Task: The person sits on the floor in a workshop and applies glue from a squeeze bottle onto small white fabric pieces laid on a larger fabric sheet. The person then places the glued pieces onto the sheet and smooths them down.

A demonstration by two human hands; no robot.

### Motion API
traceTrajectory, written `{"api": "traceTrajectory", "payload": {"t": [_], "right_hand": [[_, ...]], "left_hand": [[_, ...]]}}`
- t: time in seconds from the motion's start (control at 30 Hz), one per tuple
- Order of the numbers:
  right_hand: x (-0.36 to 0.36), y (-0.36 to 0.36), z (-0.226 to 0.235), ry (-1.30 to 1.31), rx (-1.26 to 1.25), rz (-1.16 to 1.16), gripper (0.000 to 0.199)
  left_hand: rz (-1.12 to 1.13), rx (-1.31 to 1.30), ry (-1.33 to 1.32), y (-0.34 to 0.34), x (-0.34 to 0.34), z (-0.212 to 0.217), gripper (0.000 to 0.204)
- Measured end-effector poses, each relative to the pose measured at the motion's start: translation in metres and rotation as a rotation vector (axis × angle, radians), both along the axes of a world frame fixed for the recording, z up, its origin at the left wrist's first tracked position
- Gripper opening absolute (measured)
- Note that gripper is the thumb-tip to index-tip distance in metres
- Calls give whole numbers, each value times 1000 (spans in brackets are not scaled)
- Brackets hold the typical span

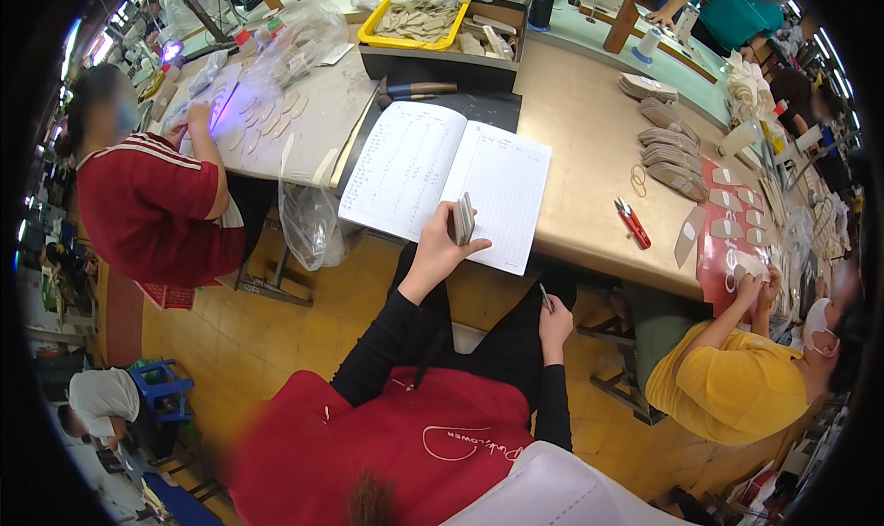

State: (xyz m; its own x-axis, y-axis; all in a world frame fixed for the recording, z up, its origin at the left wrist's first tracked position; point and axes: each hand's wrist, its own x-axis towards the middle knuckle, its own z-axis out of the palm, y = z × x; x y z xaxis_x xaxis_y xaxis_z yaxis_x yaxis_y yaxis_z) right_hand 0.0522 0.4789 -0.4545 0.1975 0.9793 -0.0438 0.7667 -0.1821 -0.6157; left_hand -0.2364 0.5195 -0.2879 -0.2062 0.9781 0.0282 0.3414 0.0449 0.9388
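Note:
An open notebook (502,181) with handwritten lines lies at the table's front edge. Over its lower middle, my left hand (440,252) is closed round a small stack of flat greyish pieces (463,219), held on edge with the thumb stretched to the right. My right hand (554,325) rests on my right thigh, below the table edge. Between its fingers it grips a thin pen (545,296), pointing up and away. Small red-handled thread snips (633,224) lie on the table to the right of the notebook.
Behind the notebook are a hammer (419,91) and a box with a yellow tray (368,31) of small pieces. Bundled beige pieces (672,153) and rubber bands (637,181) lie to the right. People in red (157,208) and yellow (737,369) work on either side.

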Motion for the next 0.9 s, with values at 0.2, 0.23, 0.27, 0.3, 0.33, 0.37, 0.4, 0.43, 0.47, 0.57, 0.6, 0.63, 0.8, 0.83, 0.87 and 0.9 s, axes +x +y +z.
{"api": "traceTrajectory", "payload": {"t": [0.2,0.23,0.27,0.3,0.33,0.37,0.4,0.43,0.47,0.57,0.6,0.63,0.8,0.83,0.87,0.9], "right_hand": [[0,1,-1,13,9,-10,17],[0,1,-2,3,-4,-20,17],[0,1,-2,8,15,-12,17],[0,1,-2,6,11,-15,17],[0,0,-2,0,-7,-22,17],[1,0,-3,14,13,-16,17],[1,0,-3,23,18,-15,17],[1,0,-3,29,7,-20,17],[1,0,-3,33,15,-17,17],[2,0,-4,36,-4,-21,17],[2,0,-4,38,-4,-23,17],[2,1,-4,35,-16,-34,18],[4,-4,0,140,64,-24,18],[4,-6,2,181,88,-22,19],[3,-9,5,242,179,-52,21],[2,-12,10,302,270,-82,23]], "left_hand": [[45,112,-143,-2,2,3,56],[61,109,-188,-2,1,3,57],[73,119,-235,-3,0,3,58],[81,107,-244,-3,-2,2,59],[84,110,-254,-2,-5,2,60],[104,81,-263,-2,-7,2,61],[96,133,-272,-2,-8,2,61],[104,154,-280,-1,-10,3,61],[112,173,-287,0,-10,4,62],[29,128,-478,-3,-7,10,77],[12,96,-567,-5,-4,12,84],[3,70,-618,-10,2,14,90],[-4,-80,-729,-40,33,16,115],[-18,-104,-713,-45,36,15,110],[-60,-124,-710,-49,37,14,108],[-91,-159,-710,-52,36,14,107]]}}
